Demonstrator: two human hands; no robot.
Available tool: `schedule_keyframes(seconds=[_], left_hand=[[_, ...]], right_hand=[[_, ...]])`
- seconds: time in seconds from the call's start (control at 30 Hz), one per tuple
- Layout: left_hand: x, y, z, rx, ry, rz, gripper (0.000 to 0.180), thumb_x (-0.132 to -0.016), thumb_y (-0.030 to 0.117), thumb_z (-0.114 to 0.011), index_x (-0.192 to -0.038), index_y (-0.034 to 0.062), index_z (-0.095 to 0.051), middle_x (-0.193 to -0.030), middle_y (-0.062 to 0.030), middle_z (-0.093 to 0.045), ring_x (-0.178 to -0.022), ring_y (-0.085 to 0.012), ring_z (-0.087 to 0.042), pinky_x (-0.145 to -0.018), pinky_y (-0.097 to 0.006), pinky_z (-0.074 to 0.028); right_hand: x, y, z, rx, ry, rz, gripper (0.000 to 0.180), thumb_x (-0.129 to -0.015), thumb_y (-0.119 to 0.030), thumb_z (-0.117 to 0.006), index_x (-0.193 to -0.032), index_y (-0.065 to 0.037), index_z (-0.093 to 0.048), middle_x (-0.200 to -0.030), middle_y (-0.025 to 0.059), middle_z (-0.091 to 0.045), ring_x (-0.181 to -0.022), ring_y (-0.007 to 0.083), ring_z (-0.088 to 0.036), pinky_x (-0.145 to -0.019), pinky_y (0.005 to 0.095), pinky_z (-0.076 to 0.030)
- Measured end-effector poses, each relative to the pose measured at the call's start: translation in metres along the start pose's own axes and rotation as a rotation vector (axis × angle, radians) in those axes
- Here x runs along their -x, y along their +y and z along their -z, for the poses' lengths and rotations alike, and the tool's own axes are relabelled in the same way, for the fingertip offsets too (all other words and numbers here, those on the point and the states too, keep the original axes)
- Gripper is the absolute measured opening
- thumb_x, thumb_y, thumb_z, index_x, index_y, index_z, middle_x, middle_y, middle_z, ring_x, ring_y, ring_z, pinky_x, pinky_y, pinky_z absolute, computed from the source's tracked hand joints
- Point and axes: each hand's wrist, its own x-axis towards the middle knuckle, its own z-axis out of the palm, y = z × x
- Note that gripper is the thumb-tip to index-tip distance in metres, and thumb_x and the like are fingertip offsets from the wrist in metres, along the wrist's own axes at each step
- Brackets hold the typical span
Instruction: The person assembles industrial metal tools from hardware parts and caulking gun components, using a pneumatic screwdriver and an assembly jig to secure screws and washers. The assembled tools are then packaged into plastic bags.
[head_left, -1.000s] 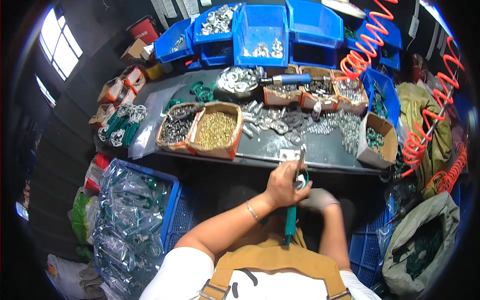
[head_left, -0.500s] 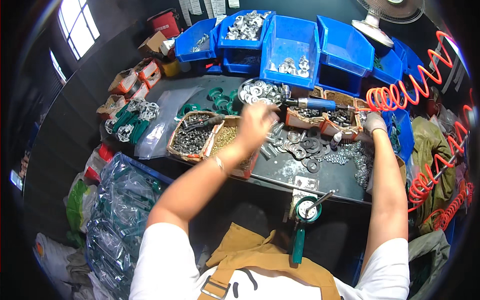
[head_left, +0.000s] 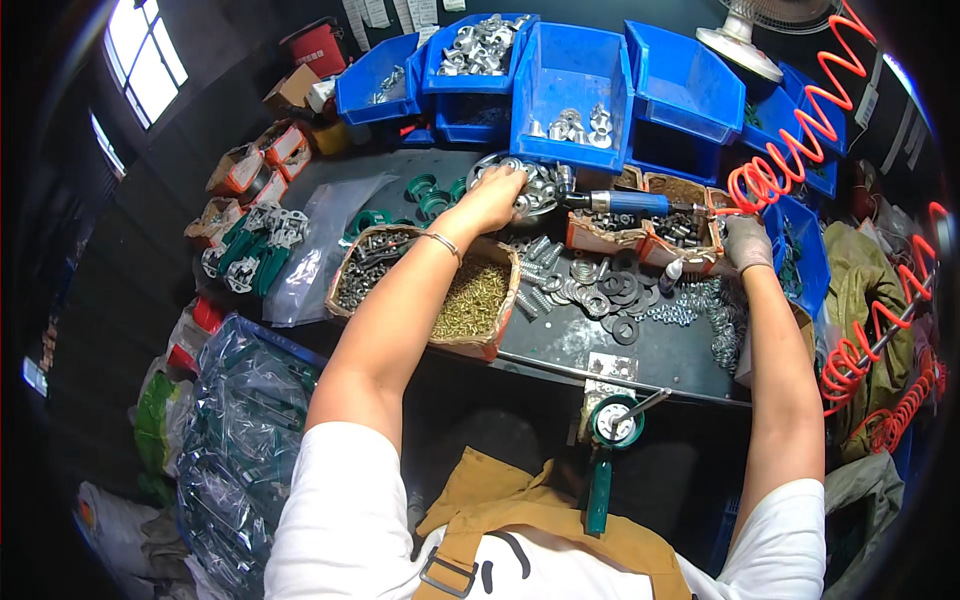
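Note:
My left hand (head_left: 494,197) reaches bare into a dish heaped with silver ring-shaped metal parts (head_left: 541,186), its fingers bent in on the pile; whatever they pinch is hidden. My right hand (head_left: 748,244), in a light glove, dips into the right end of an orange-edged cardboard box (head_left: 690,262) of small dark metal parts. Its fingertips are out of sight. A blue air screwdriver (head_left: 627,203) lies across the boxes between my hands. At the table's front edge, a green-handled part (head_left: 598,492) with a round white-centred head and a metal rod sits on a fixture (head_left: 612,368).
Blue bins (head_left: 572,85) line the back. Springs (head_left: 541,262), washers (head_left: 612,290) and a small bottle (head_left: 671,275) lie mid-table. A box of brass screws (head_left: 472,303) stands left. Red coiled hose (head_left: 760,190) hangs right; a plastic-covered crate (head_left: 245,420) is at lower left.
My left hand has moved left and slightly up from above the screw box to the silver parts. My right hand has shifted slightly down and stays at the right box.

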Motion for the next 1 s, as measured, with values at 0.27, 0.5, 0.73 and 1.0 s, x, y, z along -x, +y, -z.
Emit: schedule_keyframes(seconds=[0.27,0.5,0.73,1.0], left_hand=[[0.064,0.111,0.066,0.7,0.401,0.034,0.025,-0.075,0.003,-0.066,-0.094,0.0004,-0.05,-0.084,-0.0121,-0.062,-0.079,-0.0233,-0.062,-0.071,-0.035,-0.048],[0.188,0.198,0.01,1.723,-0.086,0.194,0.029,-0.08,0.001,-0.069,-0.099,0.0049,-0.047,-0.088,-0.0015,-0.056,-0.081,-0.0079,-0.056,-0.073,-0.023,-0.047],[0.22,0.219,-0.017,1.863,0.083,0.412,0.033,-0.078,-0.002,-0.071,-0.099,0.0065,-0.048,-0.089,-0.0046,-0.062,-0.084,-0.0106,-0.061,-0.077,-0.024,-0.05],[0.222,0.218,-0.021,1.987,0.069,0.468,0.033,-0.079,-0.001,-0.07,-0.102,0.0065,-0.047,-0.089,-0.0033,-0.06,-0.081,-0.0102,-0.058,-0.074,-0.025,-0.05]], right_hand=[[-0.022,0.02,-0.031,0.037,0.058,0.11,0.029,-0.086,-0.012,-0.045,-0.109,-0.008,-0.063,-0.114,0.0192,-0.061,-0.105,0.0333,-0.06,-0.089,0.0459,-0.048],[-0.025,0.026,-0.04,-0.066,0.196,0.131,0.023,-0.08,-0.01,-0.054,-0.1,-0.007,-0.065,-0.099,0.0203,-0.064,-0.096,0.0359,-0.062,-0.085,0.0452,-0.048],[-0.001,0.026,-0.011,-1.521,0.043,0.017,0.016,-0.09,-0.008,-0.057,-0.102,0.003,-0.059,-0.086,0.009,-0.064,-0.069,0.0149,-0.064,-0.06,0.0242,-0.053],[0.112,-0.007,0.029,-1.794,-0.117,0.408,0.014,-0.087,-0.009,-0.062,-0.096,0.0,-0.059,-0.086,0.0092,-0.065,-0.075,0.0183,-0.065,-0.065,0.0293,-0.056]])
